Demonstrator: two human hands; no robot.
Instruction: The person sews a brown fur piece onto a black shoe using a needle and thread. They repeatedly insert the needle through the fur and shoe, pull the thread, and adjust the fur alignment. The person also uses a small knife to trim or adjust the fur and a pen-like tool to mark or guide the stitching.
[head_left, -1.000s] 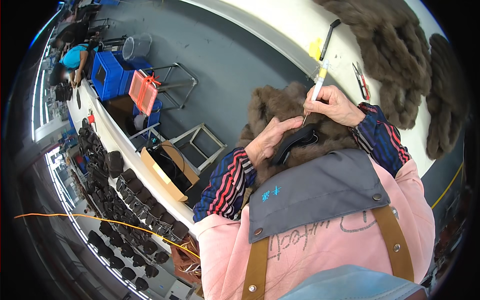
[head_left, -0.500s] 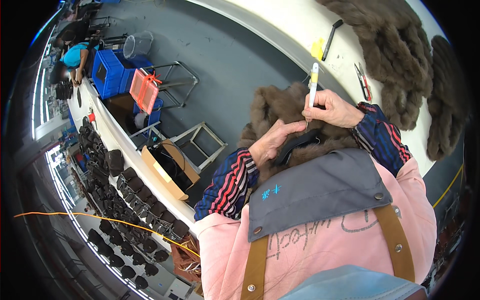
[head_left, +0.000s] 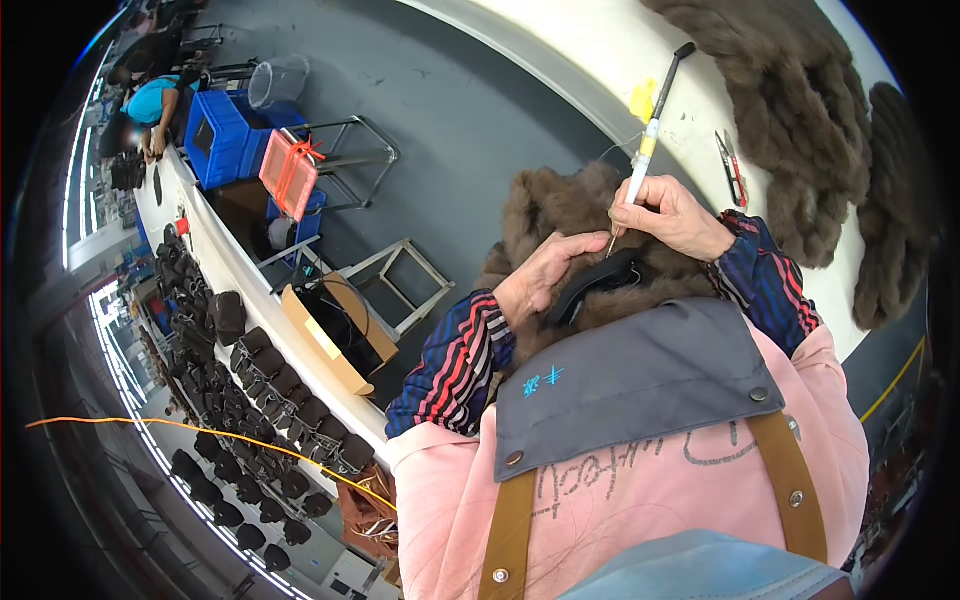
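Note:
A brown fur piece (head_left: 548, 208) lies bunched over my lap, with a black strip (head_left: 585, 285) along its near edge. My left hand (head_left: 548, 272) grips the fur and strip from the left, thumb stretched toward the tool's tip; its other fingers are partly hidden. My right hand (head_left: 672, 217) pinches a white-handled tool (head_left: 640, 165) with yellow tape and a thin metal tip, like an awl or hook needle. The tip points down at the strip beside my left thumb. A loose light thread shows near the strip, too fine to follow.
On the white table (head_left: 590, 65) lie a black-handled tool (head_left: 672, 80), a yellow scrap (head_left: 643, 100), red-handled snips (head_left: 733, 170) and more brown fur (head_left: 790, 90). Leftward stand a stool frame (head_left: 405, 285), blue crates (head_left: 215, 135) and a bench of black items (head_left: 270, 370). Another person (head_left: 152, 105) works far left.
My right hand has tilted the tool's upper end to the right, and its tip has moved slightly down and left. The left hand has shifted slightly, still on the fur.

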